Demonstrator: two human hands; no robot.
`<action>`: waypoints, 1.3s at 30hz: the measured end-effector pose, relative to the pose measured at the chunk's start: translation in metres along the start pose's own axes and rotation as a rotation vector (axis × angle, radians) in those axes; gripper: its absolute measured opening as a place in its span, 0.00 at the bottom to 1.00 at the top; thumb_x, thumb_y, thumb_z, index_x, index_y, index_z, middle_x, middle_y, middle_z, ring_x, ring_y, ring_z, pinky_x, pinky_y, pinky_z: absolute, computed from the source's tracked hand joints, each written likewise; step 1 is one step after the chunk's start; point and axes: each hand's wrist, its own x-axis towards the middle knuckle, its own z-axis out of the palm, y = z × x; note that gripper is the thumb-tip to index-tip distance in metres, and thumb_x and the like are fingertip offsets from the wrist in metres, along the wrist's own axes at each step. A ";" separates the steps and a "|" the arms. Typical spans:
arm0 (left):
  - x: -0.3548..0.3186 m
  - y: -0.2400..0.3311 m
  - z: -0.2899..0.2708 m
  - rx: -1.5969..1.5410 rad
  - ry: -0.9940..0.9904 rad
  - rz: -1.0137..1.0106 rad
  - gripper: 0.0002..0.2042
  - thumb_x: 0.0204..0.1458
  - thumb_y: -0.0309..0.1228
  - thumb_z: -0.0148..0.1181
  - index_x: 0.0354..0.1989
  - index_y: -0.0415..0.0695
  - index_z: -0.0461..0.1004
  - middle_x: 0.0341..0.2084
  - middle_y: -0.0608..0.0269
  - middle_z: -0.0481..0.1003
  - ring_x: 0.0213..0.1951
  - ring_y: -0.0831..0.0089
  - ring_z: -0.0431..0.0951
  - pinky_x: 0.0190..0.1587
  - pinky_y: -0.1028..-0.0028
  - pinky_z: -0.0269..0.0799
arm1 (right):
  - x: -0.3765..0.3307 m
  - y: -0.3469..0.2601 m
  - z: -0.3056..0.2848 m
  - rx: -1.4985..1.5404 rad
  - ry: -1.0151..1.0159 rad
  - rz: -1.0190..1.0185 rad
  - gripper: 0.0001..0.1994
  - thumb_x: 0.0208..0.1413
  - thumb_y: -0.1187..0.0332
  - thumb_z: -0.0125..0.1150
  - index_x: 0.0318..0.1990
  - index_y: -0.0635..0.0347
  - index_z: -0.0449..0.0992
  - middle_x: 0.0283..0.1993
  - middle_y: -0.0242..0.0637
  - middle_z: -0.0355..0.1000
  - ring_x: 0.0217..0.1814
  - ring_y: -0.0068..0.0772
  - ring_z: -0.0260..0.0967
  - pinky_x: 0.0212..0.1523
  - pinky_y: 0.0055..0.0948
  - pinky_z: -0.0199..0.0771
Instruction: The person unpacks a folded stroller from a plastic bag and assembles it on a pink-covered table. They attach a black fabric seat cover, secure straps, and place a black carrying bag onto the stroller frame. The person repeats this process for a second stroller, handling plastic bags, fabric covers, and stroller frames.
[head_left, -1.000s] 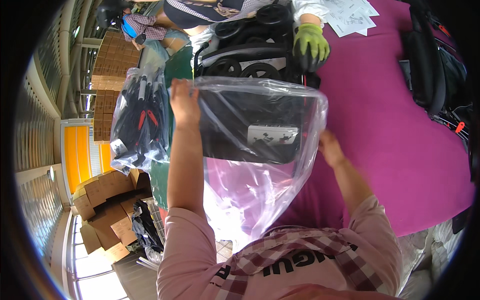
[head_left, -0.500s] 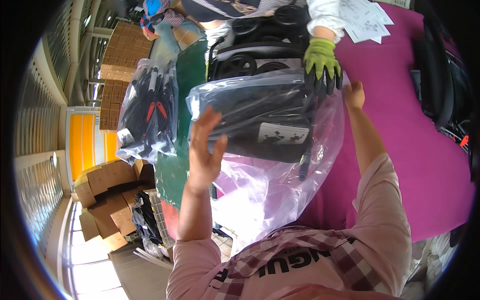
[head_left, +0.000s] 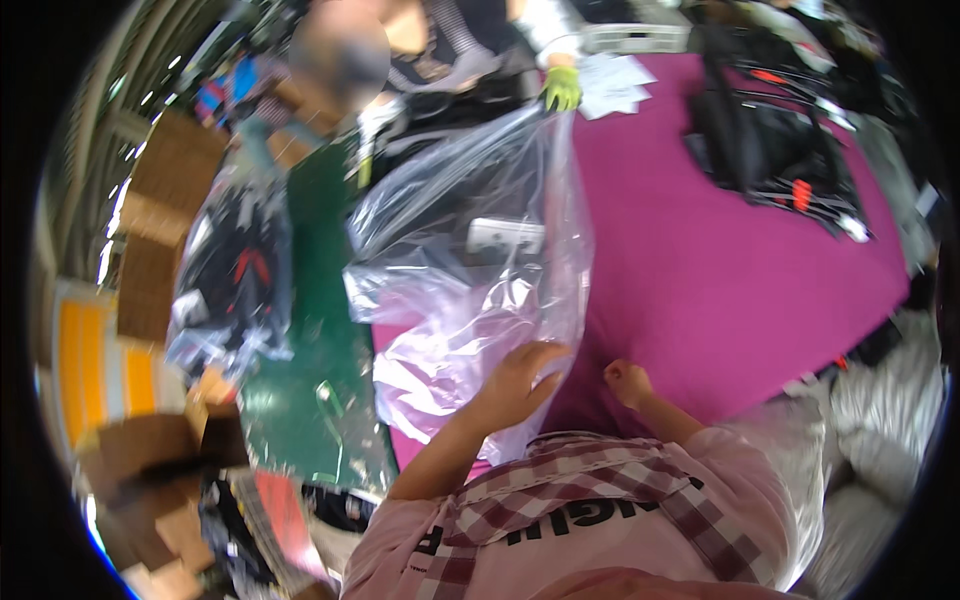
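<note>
A large clear plastic bag (head_left: 450,300) lies over the table in front of me. Inside it is a flat black piece (head_left: 440,225) with a white printed label (head_left: 505,237). My left hand (head_left: 518,385) rests against the bag's near right part, its fingers stretched and thumb apart. To the right of the bag, my right hand (head_left: 627,383) is closed over the purple cloth; whether anything is in its fingers is hidden. At the far side, a co-worker's green-gloved hand (head_left: 562,90) is at the bag's upper corner.
Purple cloth (head_left: 700,290) covers the table's right, with a black folded frame (head_left: 770,150) on it. A green board (head_left: 310,400) and another filled plastic bag (head_left: 235,270) lie left. Papers (head_left: 612,85) lie at the back. Cardboard boxes (head_left: 160,220) stand far left.
Both my hands have come back toward my body, the right one leaving the bag's far right corner. The bag's plastic is now drawn up toward the co-worker's glove. The view has shifted.
</note>
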 end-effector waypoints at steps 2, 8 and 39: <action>-0.012 0.007 0.020 -0.072 -0.155 0.029 0.19 0.56 0.33 0.54 0.54 0.38 0.67 0.47 0.49 0.72 0.51 0.55 0.72 0.54 0.64 0.67 | -0.021 0.014 0.001 -0.062 -0.089 0.076 0.10 0.53 0.61 0.53 0.35 0.55 0.76 0.33 0.47 0.76 0.38 0.49 0.75 0.39 0.44 0.73; -0.056 -0.035 0.085 -0.351 -0.347 -0.143 0.21 0.55 0.33 0.56 0.55 0.36 0.67 0.47 0.48 0.72 0.50 0.59 0.74 0.53 0.66 0.68 | -0.086 -0.001 0.000 -0.167 -0.023 0.066 0.11 0.50 0.60 0.53 0.34 0.55 0.77 0.33 0.47 0.76 0.38 0.49 0.75 0.41 0.44 0.73; -0.065 -0.031 0.248 -0.034 -0.181 -0.894 0.16 0.58 0.37 0.49 0.47 0.37 0.69 0.36 0.48 0.74 0.39 0.50 0.74 0.43 0.60 0.70 | 0.207 0.022 -0.372 -0.025 0.980 -0.406 0.27 0.46 0.70 0.61 0.57 0.57 0.63 0.59 0.46 0.61 0.60 0.53 0.58 0.55 0.48 0.63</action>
